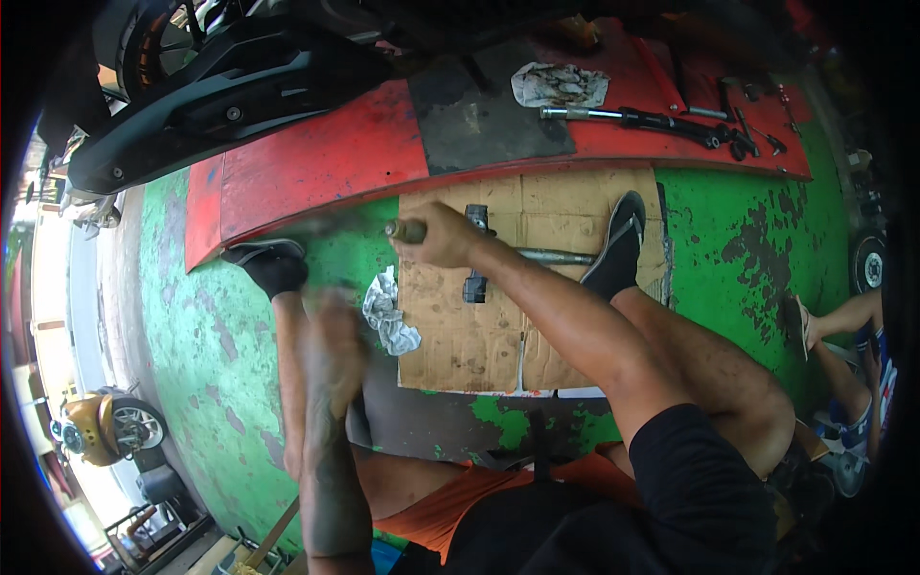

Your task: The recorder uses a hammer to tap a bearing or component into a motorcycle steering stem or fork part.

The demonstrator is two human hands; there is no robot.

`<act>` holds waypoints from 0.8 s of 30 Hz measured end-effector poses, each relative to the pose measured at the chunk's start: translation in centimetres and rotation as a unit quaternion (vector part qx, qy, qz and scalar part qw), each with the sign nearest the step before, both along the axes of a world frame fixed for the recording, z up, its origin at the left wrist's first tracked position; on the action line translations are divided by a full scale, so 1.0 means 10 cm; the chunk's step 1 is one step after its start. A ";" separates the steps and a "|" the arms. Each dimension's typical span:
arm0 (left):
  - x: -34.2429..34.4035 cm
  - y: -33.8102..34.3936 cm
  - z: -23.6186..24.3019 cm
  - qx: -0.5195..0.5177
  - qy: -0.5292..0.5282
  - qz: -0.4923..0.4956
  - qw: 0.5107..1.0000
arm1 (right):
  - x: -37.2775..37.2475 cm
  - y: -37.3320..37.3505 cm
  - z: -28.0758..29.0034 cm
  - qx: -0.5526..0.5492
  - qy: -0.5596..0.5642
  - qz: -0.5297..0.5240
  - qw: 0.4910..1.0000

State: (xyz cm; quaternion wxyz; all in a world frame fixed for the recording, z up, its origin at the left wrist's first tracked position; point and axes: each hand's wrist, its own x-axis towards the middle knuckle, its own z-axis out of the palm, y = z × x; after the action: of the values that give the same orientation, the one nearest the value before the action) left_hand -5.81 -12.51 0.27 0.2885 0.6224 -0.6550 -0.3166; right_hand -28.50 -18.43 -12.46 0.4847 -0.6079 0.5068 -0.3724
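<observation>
My right hand (439, 235) is closed around a short brownish cylindrical piece (406, 231), whose round end sticks out to the left. It hovers over the left part of a cardboard sheet (450, 345). Motion smears my left hand (332, 335), lower and further left, over the green floor; its fingers and anything in them cannot be made out. Beside my right wrist, a black metal bracket (474, 289) lies on the cardboard, and a grey metal tube (556, 257) reaches right from behind my forearm to my foot. A crumpled white rag (388, 316) lies between my hands.
Along the far side runs a red and black platform (326, 153) with a motorcycle (230, 105) above it. A stained rag (559, 86), a long black-and-silver tool (623, 117) and several other tools lie on its right part. Another person's leg (839, 321) shows at right.
</observation>
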 end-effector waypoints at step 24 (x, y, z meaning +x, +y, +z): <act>0.39 1.33 -0.02 0.227 0.281 0.156 0.919 | 0.53 0.70 -0.01 -0.161 0.161 0.065 0.972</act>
State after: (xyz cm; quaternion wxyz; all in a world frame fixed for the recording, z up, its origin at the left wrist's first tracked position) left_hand -1.88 0.80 0.07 0.3578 0.6504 -0.3524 -0.5699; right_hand -23.24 -11.41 -12.55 0.3161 -0.7611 0.4712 -0.3143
